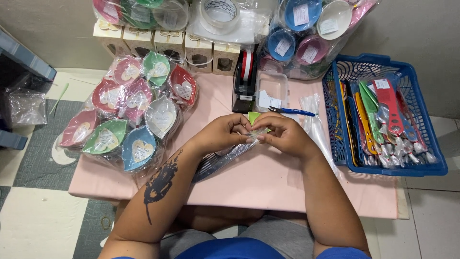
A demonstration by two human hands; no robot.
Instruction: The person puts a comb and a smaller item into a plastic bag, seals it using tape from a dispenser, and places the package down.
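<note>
Pink table point(268, 177) on checkered floor point(38, 211); both grips pinching green piece point(254, 117).

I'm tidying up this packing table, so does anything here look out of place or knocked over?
Nothing looks spilled or broken. The one loose thing is the blue pen, lying crosswise between the tape dispenser and the blue basket. Both hands, left hand and right hand, pinch a green item in clear wrap.
</note>
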